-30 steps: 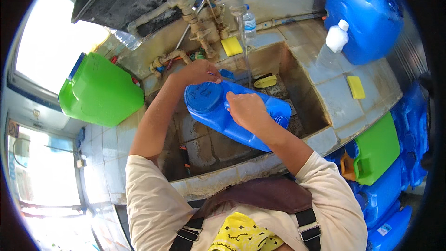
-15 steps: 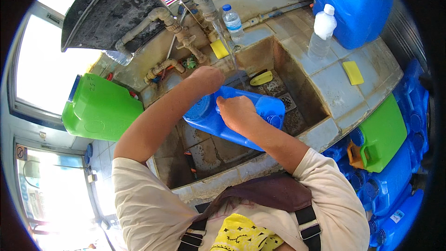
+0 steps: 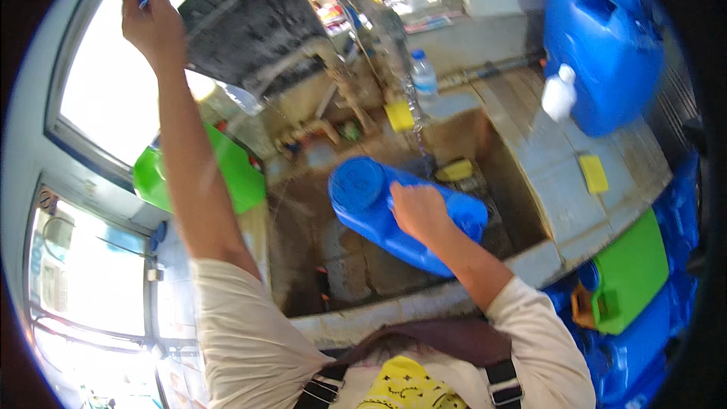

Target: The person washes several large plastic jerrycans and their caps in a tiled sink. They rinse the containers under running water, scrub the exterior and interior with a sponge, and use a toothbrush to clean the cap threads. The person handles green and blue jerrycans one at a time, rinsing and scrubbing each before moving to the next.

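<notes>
A blue plastic water jug (image 3: pixel 401 238) with a round blue cap stands tilted in the tiled sink basin (image 3: pixel 522 227). Around the jug's handle my right hand (image 3: pixel 421 213) is closed. My left hand (image 3: pixel 155 26) is raised high at the upper left, in front of the bright window and beside the dark basin-like panel (image 3: pixel 250 23). Its fingers are bent together, with a small blue bit showing between them that I cannot make out. Water runs from the pipe (image 3: pixel 390 38) into the sink behind the jug. A yellow scrubber (image 3: pixel 456 170) lies inside the sink.
On the right ledge are a yellow sponge (image 3: pixel 593 173), a white-topped clear bottle (image 3: pixel 559 95) and a large blue jug (image 3: pixel 598 60). A small water bottle (image 3: pixel 423 76) and another sponge (image 3: pixel 399 116) stand behind. Green jugs (image 3: pixel 235 170) flank the sink; several blue ones are lower right.
My left hand has left the blue jug's cap end and swung up to the far left. My right hand stays on the handle. The whole view has shifted slightly.
</notes>
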Tool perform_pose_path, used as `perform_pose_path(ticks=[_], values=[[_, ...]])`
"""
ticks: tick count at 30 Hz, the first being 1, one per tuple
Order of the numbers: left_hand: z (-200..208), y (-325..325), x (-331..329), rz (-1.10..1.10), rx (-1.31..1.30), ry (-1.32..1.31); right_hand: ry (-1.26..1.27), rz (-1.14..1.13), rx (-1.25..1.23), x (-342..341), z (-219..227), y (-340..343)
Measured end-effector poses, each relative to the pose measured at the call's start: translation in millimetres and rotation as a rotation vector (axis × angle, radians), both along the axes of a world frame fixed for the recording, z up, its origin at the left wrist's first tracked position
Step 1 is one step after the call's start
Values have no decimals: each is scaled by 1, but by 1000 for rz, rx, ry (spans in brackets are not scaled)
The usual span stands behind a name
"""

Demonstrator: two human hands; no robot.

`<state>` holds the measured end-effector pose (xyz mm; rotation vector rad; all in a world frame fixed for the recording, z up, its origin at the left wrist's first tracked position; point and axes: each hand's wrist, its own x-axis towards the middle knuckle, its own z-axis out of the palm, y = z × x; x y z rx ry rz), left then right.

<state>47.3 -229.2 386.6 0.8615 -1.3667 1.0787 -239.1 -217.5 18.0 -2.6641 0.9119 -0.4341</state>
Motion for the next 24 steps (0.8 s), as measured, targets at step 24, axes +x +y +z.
perform_pose_path(ticks=[24], values=[[-477, 88, -105, -365, 493, 1312, 561, -47, 135, 133, 56, -4]])
